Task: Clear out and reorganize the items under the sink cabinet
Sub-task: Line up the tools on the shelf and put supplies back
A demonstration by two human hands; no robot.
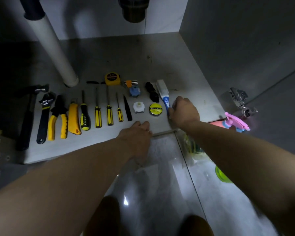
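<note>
One brush (blue-handled), handle end in right hand

The grey cabinet floor carries a row of tools, handles toward 6 o'clock. From 9 o'clock inward lie a hammer, an adjustable wrench, yellow-handled pliers, a yellow utility knife, a thick black-and-yellow screwdriver, three slimmer screwdrivers and a thin black tool of unclear kind. At the screwdrivers' 12 o'clock sit a yellow tape measure and, at its 3 o'clock, a hex key set. Toward 6 o'clock from that lie a blue fitting, then a white fitting. A PVC tape roll lies at the white fitting's 3 o'clock, a black ribbed part at the roll's 12 o'clock, and a blue-handled brush beside both. A white pipe meets the floor at 10 o'clock.
</note>
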